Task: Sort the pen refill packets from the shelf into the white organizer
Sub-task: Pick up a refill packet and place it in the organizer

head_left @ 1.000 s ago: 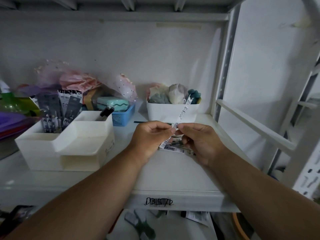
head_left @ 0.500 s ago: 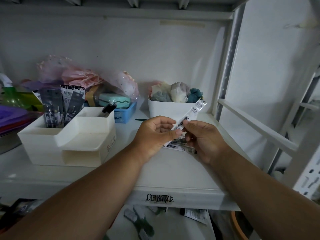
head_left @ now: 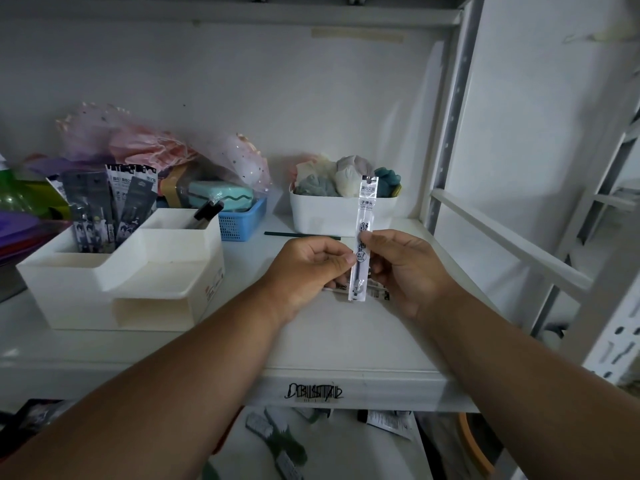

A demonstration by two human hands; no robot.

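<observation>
Right now both hands meet over the middle of the white metal shelf (head_left: 346, 344), holding one long, narrow, clear plastic pen refill packet (head_left: 363, 237) upright between them. The left hand (head_left: 308, 268) pinches the packet's left edge about halfway down with thumb and curled fingers, and the right hand (head_left: 405, 268) pinches its right side, thumb at the front. The packet's printed top end stands in front of a white rectangular bin of bunched soft cloths (head_left: 341, 211) at the far side. Under the hands, a few more flat refill packets (head_left: 379, 293) lie on the shelf surface, partly hidden. To the left sits the white stepped plastic organizer (head_left: 128, 275), whose tall far-left compartment already holds several dark printed refill packets (head_left: 110, 206) standing on end; a black marker (head_left: 206, 211) leans in the far-right compartment. Beyond it are a small blue mesh basket (head_left: 242, 221) holding a teal case and a heap of pink netting (head_left: 156, 147).
</observation>
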